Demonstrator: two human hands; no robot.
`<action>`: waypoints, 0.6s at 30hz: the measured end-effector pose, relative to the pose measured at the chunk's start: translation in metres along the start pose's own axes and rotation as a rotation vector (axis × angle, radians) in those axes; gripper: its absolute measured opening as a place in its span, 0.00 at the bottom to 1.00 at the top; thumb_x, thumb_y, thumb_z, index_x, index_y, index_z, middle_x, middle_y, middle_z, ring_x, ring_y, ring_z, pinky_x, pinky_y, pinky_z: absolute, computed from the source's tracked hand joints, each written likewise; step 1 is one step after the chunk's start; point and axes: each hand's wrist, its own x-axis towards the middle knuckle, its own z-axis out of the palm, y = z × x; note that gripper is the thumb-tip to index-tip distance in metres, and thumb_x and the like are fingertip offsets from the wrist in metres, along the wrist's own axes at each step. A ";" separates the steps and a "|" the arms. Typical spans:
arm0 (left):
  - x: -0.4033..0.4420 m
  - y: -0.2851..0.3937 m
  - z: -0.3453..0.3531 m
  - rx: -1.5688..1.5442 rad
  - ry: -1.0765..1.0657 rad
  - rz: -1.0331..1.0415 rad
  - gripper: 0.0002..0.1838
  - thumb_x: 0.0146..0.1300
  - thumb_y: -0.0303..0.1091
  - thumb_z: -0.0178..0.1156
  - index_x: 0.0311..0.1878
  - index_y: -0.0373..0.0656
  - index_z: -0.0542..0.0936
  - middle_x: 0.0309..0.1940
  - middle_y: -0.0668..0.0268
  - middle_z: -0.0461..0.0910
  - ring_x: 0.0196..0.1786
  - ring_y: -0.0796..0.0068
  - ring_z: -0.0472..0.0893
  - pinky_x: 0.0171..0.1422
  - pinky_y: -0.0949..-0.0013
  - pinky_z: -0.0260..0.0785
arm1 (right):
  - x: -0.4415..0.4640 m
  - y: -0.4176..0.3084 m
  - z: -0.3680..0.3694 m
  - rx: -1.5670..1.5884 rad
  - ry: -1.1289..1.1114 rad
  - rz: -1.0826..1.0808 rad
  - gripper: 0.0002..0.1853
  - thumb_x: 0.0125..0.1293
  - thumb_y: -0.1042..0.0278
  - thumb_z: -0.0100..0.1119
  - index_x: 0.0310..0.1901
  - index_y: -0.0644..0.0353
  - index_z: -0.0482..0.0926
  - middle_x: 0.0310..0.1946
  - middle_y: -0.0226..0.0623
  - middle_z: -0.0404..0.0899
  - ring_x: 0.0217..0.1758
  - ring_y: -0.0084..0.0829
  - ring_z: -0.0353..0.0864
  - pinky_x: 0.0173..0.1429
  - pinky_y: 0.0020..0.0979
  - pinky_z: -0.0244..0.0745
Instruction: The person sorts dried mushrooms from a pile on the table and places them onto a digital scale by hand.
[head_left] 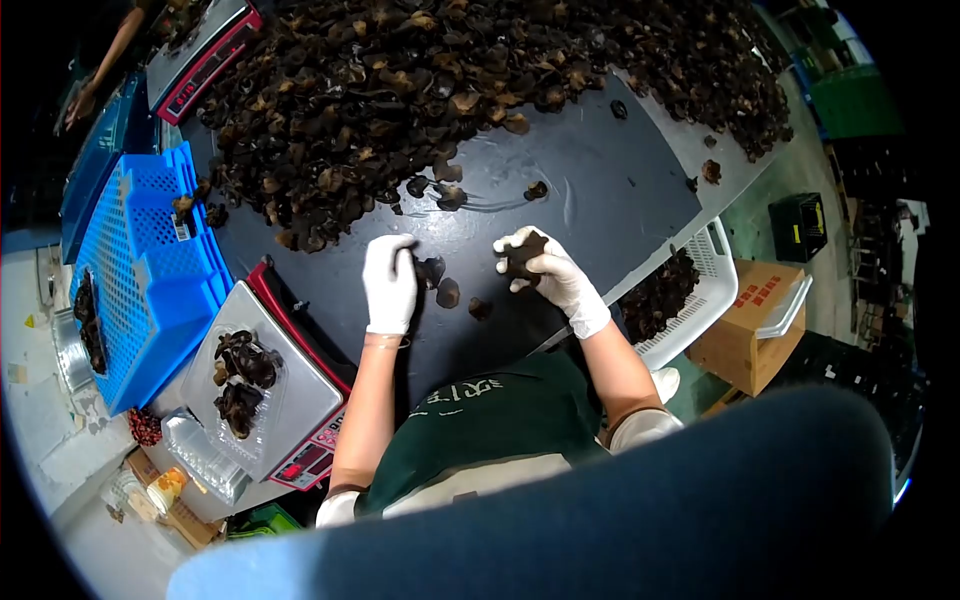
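My right hand (560, 280) grips a dark mushroom piece (524, 257) between thumb and fingers, which cover its edges, so its long axis is hard to make out. My left hand (389, 290), half-open with nothing visible in it, is the nearer one to the loose piece (431, 271) lying just to its right on the table (625, 185). Ahead, the heap (400, 95) is cut off by the view's top edge; how deep it runs, I can't tell.

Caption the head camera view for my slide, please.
Gloved right hand holding a fungus-like piece, left hand near loose pieces, before a large dark heap.
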 end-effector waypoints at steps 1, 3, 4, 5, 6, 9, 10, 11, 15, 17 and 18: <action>-0.002 0.007 -0.007 -0.021 0.065 -0.064 0.08 0.65 0.24 0.55 0.44 0.37 0.81 0.41 0.58 0.81 0.46 0.59 0.81 0.56 0.63 0.72 | -0.004 0.002 -0.003 0.052 -0.065 0.003 0.16 0.60 0.59 0.62 0.48 0.53 0.76 0.55 0.38 0.78 0.51 0.35 0.82 0.45 0.35 0.85; -0.010 0.013 -0.021 -0.101 0.137 -0.231 0.10 0.68 0.26 0.54 0.48 0.36 0.81 0.42 0.59 0.82 0.47 0.65 0.81 0.58 0.66 0.71 | -0.008 0.005 0.002 0.147 -0.090 0.026 0.15 0.62 0.55 0.62 0.46 0.52 0.77 0.55 0.40 0.78 0.52 0.37 0.81 0.43 0.34 0.85; -0.012 0.025 -0.027 -0.218 0.136 -0.402 0.10 0.70 0.28 0.54 0.48 0.36 0.81 0.42 0.60 0.82 0.44 0.69 0.81 0.56 0.68 0.71 | -0.010 0.005 0.005 0.237 -0.118 0.043 0.16 0.64 0.51 0.61 0.44 0.52 0.77 0.54 0.41 0.77 0.52 0.39 0.81 0.41 0.34 0.85; -0.018 0.023 -0.027 -0.159 0.119 -0.337 0.09 0.70 0.28 0.55 0.48 0.36 0.81 0.41 0.61 0.82 0.42 0.71 0.80 0.53 0.69 0.72 | -0.011 0.010 0.003 0.149 0.005 0.045 0.23 0.65 0.37 0.57 0.40 0.51 0.78 0.51 0.40 0.78 0.50 0.39 0.81 0.35 0.31 0.81; -0.023 0.020 -0.029 -0.100 0.102 -0.272 0.09 0.70 0.28 0.56 0.48 0.36 0.81 0.40 0.62 0.81 0.40 0.73 0.79 0.51 0.71 0.72 | -0.008 0.017 -0.001 0.174 0.115 0.079 0.22 0.68 0.38 0.57 0.37 0.51 0.76 0.45 0.37 0.80 0.44 0.34 0.80 0.27 0.26 0.72; -0.041 0.037 -0.023 -0.070 -0.122 -0.131 0.12 0.64 0.29 0.63 0.50 0.41 0.81 0.35 0.62 0.77 0.36 0.70 0.79 0.43 0.70 0.74 | 0.010 -0.001 0.000 0.038 0.291 0.051 0.15 0.74 0.54 0.57 0.31 0.52 0.74 0.34 0.32 0.78 0.35 0.24 0.77 0.21 0.20 0.63; -0.047 0.042 -0.019 0.032 -0.202 -0.055 0.15 0.62 0.31 0.65 0.53 0.42 0.80 0.36 0.62 0.76 0.35 0.67 0.79 0.42 0.69 0.75 | 0.015 -0.014 -0.001 -0.356 0.381 0.028 0.12 0.72 0.57 0.60 0.37 0.56 0.77 0.34 0.31 0.79 0.36 0.24 0.78 0.27 0.22 0.71; -0.052 0.046 -0.012 0.158 -0.224 -0.014 0.19 0.61 0.33 0.66 0.56 0.44 0.79 0.38 0.62 0.75 0.36 0.64 0.79 0.40 0.67 0.76 | 0.028 -0.013 -0.009 -0.689 0.448 -0.302 0.11 0.69 0.58 0.63 0.39 0.57 0.78 0.34 0.32 0.80 0.36 0.26 0.80 0.32 0.24 0.74; -0.078 0.027 0.011 0.368 -0.306 0.028 0.18 0.58 0.34 0.67 0.52 0.47 0.79 0.41 0.63 0.73 0.38 0.62 0.80 0.35 0.63 0.76 | 0.052 -0.033 -0.004 -1.628 0.771 -0.731 0.10 0.59 0.68 0.67 0.42 0.56 0.81 0.36 0.36 0.80 0.38 0.38 0.83 0.44 0.32 0.79; -0.081 0.030 0.006 0.299 -0.299 0.020 0.08 0.58 0.31 0.66 0.40 0.45 0.79 0.39 0.62 0.73 0.38 0.60 0.80 0.36 0.62 0.75 | 0.057 -0.030 -0.021 -1.612 0.695 -0.681 0.08 0.59 0.68 0.67 0.40 0.56 0.80 0.35 0.36 0.80 0.37 0.38 0.83 0.43 0.33 0.79; -0.083 0.032 0.003 0.301 -0.287 0.016 0.08 0.58 0.31 0.66 0.40 0.45 0.79 0.39 0.62 0.73 0.38 0.60 0.80 0.36 0.62 0.75 | 0.060 -0.033 -0.017 -1.594 0.621 -0.630 0.07 0.58 0.69 0.66 0.37 0.56 0.79 0.34 0.35 0.80 0.36 0.38 0.83 0.42 0.33 0.78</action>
